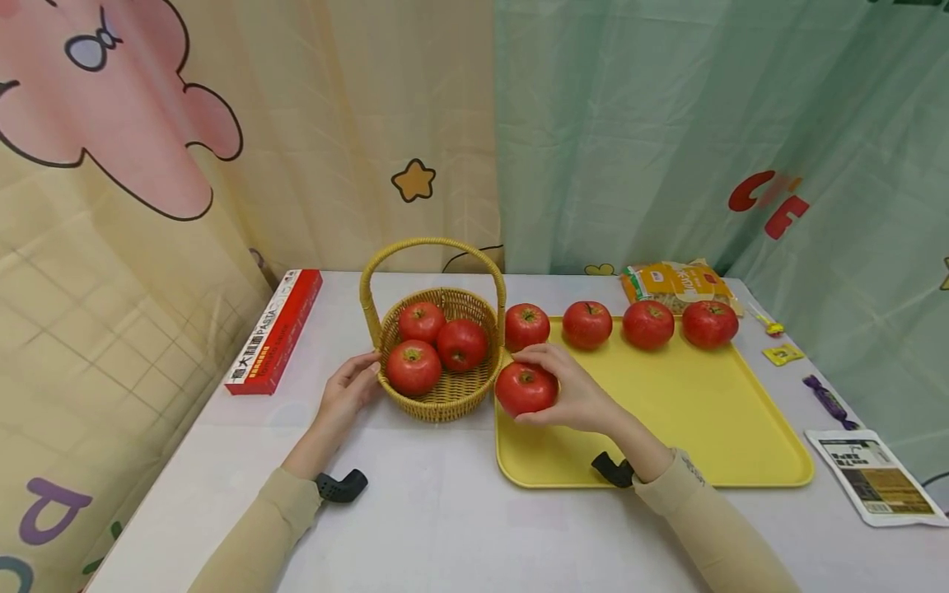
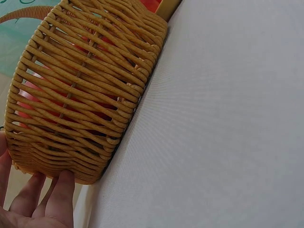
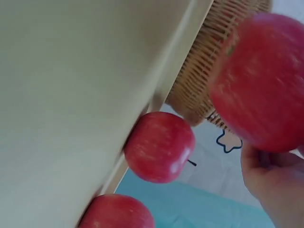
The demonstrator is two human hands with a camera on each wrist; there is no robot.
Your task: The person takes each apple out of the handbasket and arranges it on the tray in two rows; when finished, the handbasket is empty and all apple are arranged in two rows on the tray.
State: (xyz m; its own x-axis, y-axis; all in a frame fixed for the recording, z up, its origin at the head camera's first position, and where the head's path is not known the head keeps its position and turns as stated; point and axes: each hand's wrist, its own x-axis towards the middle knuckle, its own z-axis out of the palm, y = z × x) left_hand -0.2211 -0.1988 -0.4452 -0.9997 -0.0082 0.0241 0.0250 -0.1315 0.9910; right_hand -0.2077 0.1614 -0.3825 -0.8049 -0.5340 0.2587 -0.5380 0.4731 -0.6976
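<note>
Red apple (image 1: 525,389) at yellow tray's (image 1: 712,412) left edge, beside wicker basket (image 1: 445,395)

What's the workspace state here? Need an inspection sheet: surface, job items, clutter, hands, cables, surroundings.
Surface: table under a white cloth.
Job items: wicker basket holds three apples; held apple sits at the near left of the yellow tray; four more apples in a row along the tray's far edge.
Clutter: red pasta box at left; snack bag behind the tray; printed packet and small wrapped sweets at right.
Hands: left hand rests against the basket's side, fingers fairly straight; right hand grips the held apple.
Cables: nothing seen.
Surroundings: cartoon-print curtains, cream at left and green at right.
</note>
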